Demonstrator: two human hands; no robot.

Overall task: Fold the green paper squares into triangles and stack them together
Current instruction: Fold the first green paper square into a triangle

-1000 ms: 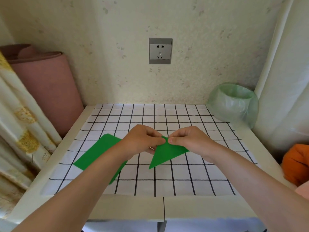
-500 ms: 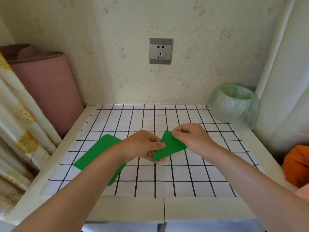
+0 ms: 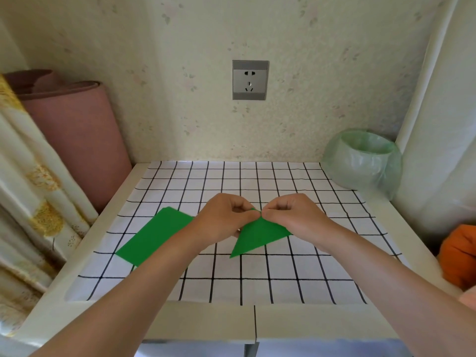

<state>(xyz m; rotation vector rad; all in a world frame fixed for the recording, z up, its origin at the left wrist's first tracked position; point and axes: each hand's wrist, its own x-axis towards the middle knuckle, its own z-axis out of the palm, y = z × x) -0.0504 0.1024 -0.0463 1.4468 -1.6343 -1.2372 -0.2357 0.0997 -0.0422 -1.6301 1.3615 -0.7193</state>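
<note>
The green triangle hangs between my two grips, caught at its top corner. There the thumb and forefinger of my left grip and those of my right grip meet tip to tip. Both grips are pinched narrow on the paper, with the other fingers curled into the palms. From the pinch the triangle slopes down toward me. Its long point ends below my left grip, and its other corner runs under the heel of my right grip. I cannot tell whether that long point touches the surface below.

To the left of my left grip, apart from the triangle, flat green paper lies with its near edge hidden under my left forearm. I cannot tell whether it is one sheet or several.

Both pieces are over a checked sheet, white with black lines, which covers most of the white table.

Straight beyond my grips a grey socket sits on the speckled wall. Beyond and to the right of my right grip, at the table's far corner, stands a bin lined with a pale green bag. Well to the left of my left grip, off the table, a pink roll leans upright, with a flowered curtain nearer me. Off the table edge to the right of my right forearm is something orange that I cannot make out.
</note>
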